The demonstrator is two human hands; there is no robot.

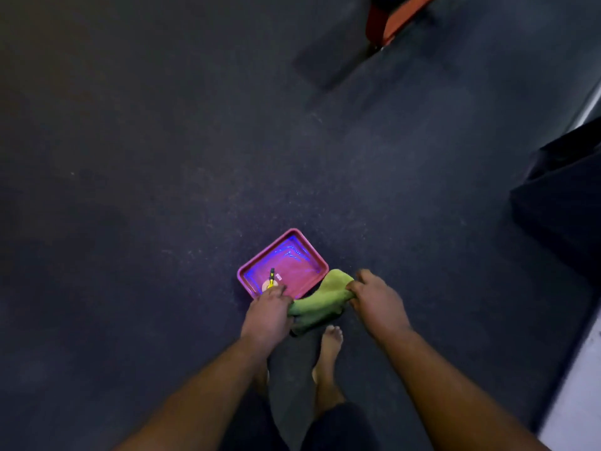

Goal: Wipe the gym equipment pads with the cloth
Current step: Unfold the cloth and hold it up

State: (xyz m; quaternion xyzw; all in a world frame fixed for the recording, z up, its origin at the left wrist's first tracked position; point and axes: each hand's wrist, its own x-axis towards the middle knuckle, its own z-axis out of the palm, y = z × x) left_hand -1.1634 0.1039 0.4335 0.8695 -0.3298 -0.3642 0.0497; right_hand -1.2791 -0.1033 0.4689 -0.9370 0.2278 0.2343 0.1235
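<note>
**Dark speckled gym floor, seen from above: both hands on a green cloth**

Dark rubber floor (162, 157) fills nearly the whole head view, flecked with pale specks. Left hand (266, 315): grip curled over the left end of the green cloth (320, 299), back of the hand toward the camera, fingers bent down and pressed together over the fabric. Right hand (377, 302): grip pinching the right part of the cloth, thumb side toward the cloth and fingers folded around a bunched section. The cloth stretches between the two hands as a rumpled band, its upper edge rising in a rounded fold just beside the near right corner of a pink tray (250, 265). Its lower edge hangs over a bare foot (330, 343) planted on the floor.

The tray lies flat on the floor directly beyond the hands, its shallow interior catching blue-violet light. A small spray bottle (271, 278) with a yellow and black top stands in the tray's near left corner, just beyond the left hand's fingers. Both bare forearms reach in from the bottom edge. At far upper right, a red-orange frame of gym equipment (395, 19) rests on the floor. A black padded block (562, 203) occupies the right edge, well apart from the cloth.
</note>
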